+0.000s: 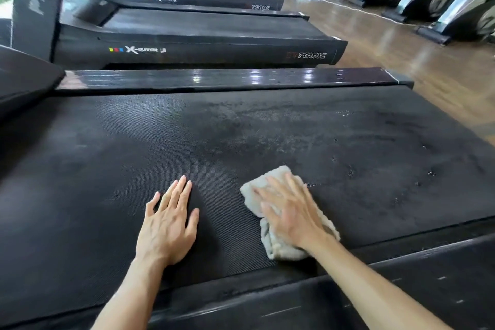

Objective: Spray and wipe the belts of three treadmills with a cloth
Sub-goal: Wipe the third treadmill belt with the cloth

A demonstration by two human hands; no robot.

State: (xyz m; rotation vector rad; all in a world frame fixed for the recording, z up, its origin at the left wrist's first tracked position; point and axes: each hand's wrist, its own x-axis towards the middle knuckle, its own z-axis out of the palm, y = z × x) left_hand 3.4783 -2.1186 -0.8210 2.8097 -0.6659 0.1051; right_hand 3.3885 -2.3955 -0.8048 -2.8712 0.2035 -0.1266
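A wide black treadmill belt (241, 136) fills the view, with damp patches and spray droplets toward its right end. A crumpled grey-white cloth (270, 244) lies on the belt near its front edge. My right hand (289, 209) presses flat on the cloth with fingers spread and straight. My left hand (168, 222) rests flat on the bare belt to the left of the cloth, fingers straight. No spray bottle is in view.
The belt's glossy far side rail (227, 79) and near side rail (348, 297) border it. A second treadmill (201, 37) and further ones stand in a row behind. Wooden floor (401, 43) lies to the right, with white cables and exercise bikes (442, 0) along the far right.
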